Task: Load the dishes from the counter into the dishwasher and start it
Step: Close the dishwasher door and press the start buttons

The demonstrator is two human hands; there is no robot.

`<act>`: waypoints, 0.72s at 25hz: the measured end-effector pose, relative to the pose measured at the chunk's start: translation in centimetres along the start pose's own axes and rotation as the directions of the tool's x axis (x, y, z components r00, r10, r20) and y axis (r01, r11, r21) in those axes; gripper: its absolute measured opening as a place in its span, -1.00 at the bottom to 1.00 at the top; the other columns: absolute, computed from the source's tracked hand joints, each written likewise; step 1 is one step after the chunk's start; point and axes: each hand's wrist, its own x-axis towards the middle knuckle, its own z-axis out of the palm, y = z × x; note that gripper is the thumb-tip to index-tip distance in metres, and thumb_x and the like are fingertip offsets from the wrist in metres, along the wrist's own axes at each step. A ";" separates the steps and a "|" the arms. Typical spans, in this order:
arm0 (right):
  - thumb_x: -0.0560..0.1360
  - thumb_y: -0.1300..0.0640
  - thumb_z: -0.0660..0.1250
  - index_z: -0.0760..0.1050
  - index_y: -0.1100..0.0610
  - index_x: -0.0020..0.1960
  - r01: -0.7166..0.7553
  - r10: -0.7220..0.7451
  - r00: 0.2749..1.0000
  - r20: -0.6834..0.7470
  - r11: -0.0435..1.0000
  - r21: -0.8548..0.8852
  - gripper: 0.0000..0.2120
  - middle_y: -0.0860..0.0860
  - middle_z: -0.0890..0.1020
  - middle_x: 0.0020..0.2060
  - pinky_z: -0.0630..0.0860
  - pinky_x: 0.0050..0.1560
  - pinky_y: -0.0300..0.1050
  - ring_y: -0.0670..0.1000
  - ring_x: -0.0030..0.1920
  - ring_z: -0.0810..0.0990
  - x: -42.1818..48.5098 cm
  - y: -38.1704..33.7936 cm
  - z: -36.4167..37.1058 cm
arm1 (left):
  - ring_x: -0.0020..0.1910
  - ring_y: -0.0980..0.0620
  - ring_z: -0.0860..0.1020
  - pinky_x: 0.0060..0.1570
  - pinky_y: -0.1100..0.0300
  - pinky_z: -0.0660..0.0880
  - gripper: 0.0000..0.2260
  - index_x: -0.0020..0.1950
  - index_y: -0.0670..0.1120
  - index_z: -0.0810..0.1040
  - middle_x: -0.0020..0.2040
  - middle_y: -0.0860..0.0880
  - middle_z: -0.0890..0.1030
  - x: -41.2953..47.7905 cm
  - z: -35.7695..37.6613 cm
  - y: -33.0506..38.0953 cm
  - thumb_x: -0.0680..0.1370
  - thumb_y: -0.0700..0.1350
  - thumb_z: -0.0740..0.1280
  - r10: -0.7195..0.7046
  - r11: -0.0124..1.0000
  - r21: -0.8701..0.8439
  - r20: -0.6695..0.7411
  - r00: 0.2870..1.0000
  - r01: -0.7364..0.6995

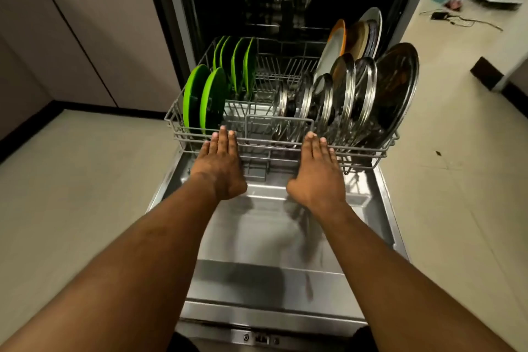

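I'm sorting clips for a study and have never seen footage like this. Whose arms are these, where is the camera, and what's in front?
No robot: a person wears a camera on the head, looking forward and down, so both bare arms reach in from below. The left hand and right hand lie flat, fingers straight, against the front rim of the lower rack, holding nothing. The rack sits out over the open dishwasher door. Its left holds green plates, its right steel lids.
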 end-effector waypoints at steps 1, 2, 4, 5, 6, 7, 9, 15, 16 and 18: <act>0.47 0.00 0.27 -0.32 0.16 0.56 0.003 -0.003 1.000 -0.002 1.000 -0.003 -0.06 0.09 -0.19 0.57 -0.21 0.53 -0.04 0.06 0.56 -0.20 0.5 0.1 0.0 | 0.57 -0.16 -0.24 0.55 -0.04 -0.14 -0.16 0.56 -0.22 -0.33 0.56 -0.22 -0.33 0.5 -0.4 0.0 0.57 0.07 0.18 0.001 1.000 0.009 0.014 1.000 -0.001; 0.47 0.00 0.27 -0.33 0.16 0.56 0.008 -0.008 1.000 -0.004 1.000 -0.004 -0.06 0.09 -0.20 0.57 -0.22 0.51 -0.04 0.07 0.56 -0.21 1.0 0.2 0.0 | 0.58 -0.16 -0.23 0.55 -0.04 -0.14 -0.16 0.56 -0.22 -0.33 0.56 -0.23 -0.33 0.9 -0.8 0.1 0.58 0.08 0.19 -0.004 1.000 0.020 0.024 1.000 0.003; 0.48 0.01 0.28 -0.34 0.17 0.56 0.038 -0.038 0.999 0.024 0.999 -0.001 -0.06 0.10 -0.20 0.56 -0.22 0.49 -0.04 0.08 0.56 -0.21 2.0 0.6 -0.5 | 0.58 -0.17 -0.22 0.55 -0.04 -0.13 -0.14 0.56 -0.23 -0.33 0.56 -0.24 -0.32 1.6 -1.7 0.4 0.59 0.13 0.19 -0.017 0.999 0.029 0.057 0.998 0.015; 0.48 0.02 0.27 -0.34 0.16 0.55 0.052 -0.052 0.997 0.049 0.999 -0.004 -0.06 0.10 -0.20 0.56 -0.22 0.49 -0.04 0.08 0.56 -0.21 2.4 0.7 -0.7 | 0.57 -0.18 -0.23 0.55 -0.05 -0.14 -0.13 0.56 -0.24 -0.34 0.56 -0.25 -0.33 1.8 -2.1 0.5 0.59 0.14 0.19 -0.021 0.999 0.030 0.077 0.997 0.019; 0.48 0.03 0.27 -0.34 0.16 0.55 0.062 -0.062 0.996 0.062 0.998 -0.007 -0.06 0.10 -0.21 0.56 -0.22 0.49 -0.04 0.08 0.56 -0.21 2.7 0.9 -0.7 | 0.57 -0.18 -0.23 0.55 -0.05 -0.14 -0.12 0.55 -0.24 -0.34 0.55 -0.25 -0.34 2.0 -2.3 0.6 0.59 0.16 0.19 -0.024 0.999 0.030 0.092 0.995 0.022; 0.48 0.03 0.27 -0.34 0.16 0.55 0.070 -0.069 0.995 0.066 0.998 -0.009 -0.07 0.10 -0.21 0.56 -0.22 0.49 -0.03 0.08 0.56 -0.21 2.9 1.1 -0.7 | 0.57 -0.19 -0.23 0.55 -0.05 -0.13 -0.11 0.55 -0.24 -0.35 0.55 -0.26 -0.34 2.1 -2.4 0.6 0.59 0.17 0.19 -0.023 0.999 0.035 0.103 0.994 0.019; 0.48 0.03 0.26 -0.34 0.16 0.56 0.084 -0.084 0.995 0.059 0.996 -0.001 -0.07 0.10 -0.21 0.56 -0.20 0.51 -0.02 0.08 0.56 -0.21 3.7 1.4 -0.6 | 0.57 -0.20 -0.23 0.55 -0.06 -0.13 -0.09 0.55 -0.25 -0.35 0.54 -0.27 -0.35 2.7 -2.8 0.7 0.58 0.18 0.21 -0.013 0.999 0.050 0.116 0.993 0.007; 0.48 0.01 0.26 -0.36 0.15 0.55 0.126 -0.122 0.988 0.089 0.991 -0.036 -0.06 0.09 -0.24 0.56 -0.19 0.54 0.01 0.07 0.55 -0.22 8.1 2.3 -0.7 | 0.57 -0.19 -0.25 0.55 -0.07 -0.13 -0.11 0.54 -0.23 -0.38 0.54 -0.26 -0.37 6.7 -3.3 0.5 0.57 0.12 0.21 -0.016 0.999 0.035 0.099 0.995 0.012; 0.48 0.00 0.26 -0.37 0.15 0.55 0.129 -0.123 0.987 0.099 0.990 -0.051 -0.05 0.09 -0.24 0.56 -0.17 0.55 0.02 0.07 0.55 -0.22 8.8 2.5 -0.7 | 0.57 -0.20 -0.25 0.55 -0.07 -0.13 -0.11 0.54 -0.23 -0.38 0.54 -0.26 -0.37 7.3 -3.4 0.4 0.57 0.12 0.20 -0.003 0.999 0.041 0.099 0.995 -0.001; 0.49 -0.02 0.26 -0.37 0.15 0.55 0.126 -0.118 0.986 0.121 0.990 -0.066 -0.05 0.09 -0.24 0.56 -0.16 0.55 0.03 0.06 0.56 -0.21 10.2 2.8 -0.8 | 0.56 -0.20 -0.25 0.55 -0.07 -0.13 -0.11 0.54 -0.23 -0.39 0.53 -0.26 -0.38 8.6 -3.6 0.0 0.58 0.12 0.19 0.031 0.998 0.057 0.103 0.994 -0.037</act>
